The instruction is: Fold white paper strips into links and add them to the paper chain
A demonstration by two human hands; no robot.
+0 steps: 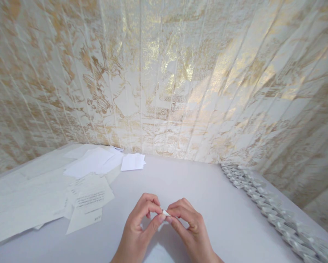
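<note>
My left hand (139,226) and my right hand (188,226) meet over the white table (194,186) near its front edge. Together they pinch a small folded piece of white paper (165,212) between thumbs and fingertips. Only a small white tip of the piece shows between the fingers. Both hands are closed around it, just above the tabletop.
Loose white paper sheets (90,162), some printed (91,195), lie spread over the table's left half. A small stack of cut paper squares (133,162) sits near the wall. A long row of folded paper pieces (273,208) runs along the right edge. A gold-patterned wall (164,73) stands behind.
</note>
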